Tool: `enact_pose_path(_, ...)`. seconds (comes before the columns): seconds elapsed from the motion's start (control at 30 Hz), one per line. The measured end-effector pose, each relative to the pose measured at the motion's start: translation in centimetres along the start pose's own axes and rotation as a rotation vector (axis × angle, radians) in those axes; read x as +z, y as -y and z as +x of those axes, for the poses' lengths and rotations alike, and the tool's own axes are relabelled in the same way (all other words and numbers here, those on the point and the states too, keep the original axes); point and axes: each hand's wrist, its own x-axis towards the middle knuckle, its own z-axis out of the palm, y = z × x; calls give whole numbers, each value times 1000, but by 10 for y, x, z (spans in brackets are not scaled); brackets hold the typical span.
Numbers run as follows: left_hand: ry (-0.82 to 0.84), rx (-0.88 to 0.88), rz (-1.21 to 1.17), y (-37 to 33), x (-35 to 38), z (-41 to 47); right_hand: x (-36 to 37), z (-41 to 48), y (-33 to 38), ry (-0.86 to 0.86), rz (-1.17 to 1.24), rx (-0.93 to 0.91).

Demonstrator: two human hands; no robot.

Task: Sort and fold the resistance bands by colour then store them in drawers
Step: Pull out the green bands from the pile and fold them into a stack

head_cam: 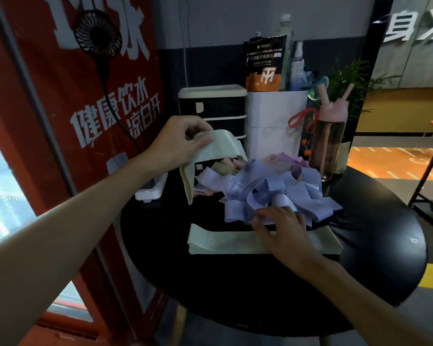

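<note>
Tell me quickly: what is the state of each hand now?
Left hand: grips a pale green flat elastic band, held up.
Right hand: fingers touch the heap of lilac elastic bands; whether they grip cannot be told.

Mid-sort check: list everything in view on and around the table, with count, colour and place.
held green band: one, pale green, raised over table's back left
folded green stack: one stack, pale green, table front
loose band pile: uncounted, mostly lavender, some pink, table centre
drawer unit: one, white frame, dark drawers, table back
white container: one, white, right of the drawer unit
powder pouch: one, black and orange, in white container
water bottle: one, pink lid, right of the white container
power strip: one, white, table's left edge
fan: one, black, red panel at left
table: one, black, round
left hand: pinches the held green band
right hand: over folded green stack, fingertips at pile; grip unclear
</note>
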Motion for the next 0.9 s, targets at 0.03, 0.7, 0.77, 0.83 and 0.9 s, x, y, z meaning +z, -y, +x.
enact_pose_path(0.03,3,3,-13,-3,-1,-3,-7,7,7,-24,120,33)
enact_pose_path(0.7,156,90,-132,-37,12,-24,-62,42,53,-222,911,260)
enact_pose_path(0.77,159,63,-119,-35,12,-24,-66,39,46,-273,822,268)
enact_pose_path(0.83,190,9,-105,-32,13,-25,-71,36,40,-304,794,294)
enact_pose_path(0.9,239,-31,-76,-29,15,-27,-74,33,35,-301,800,307)
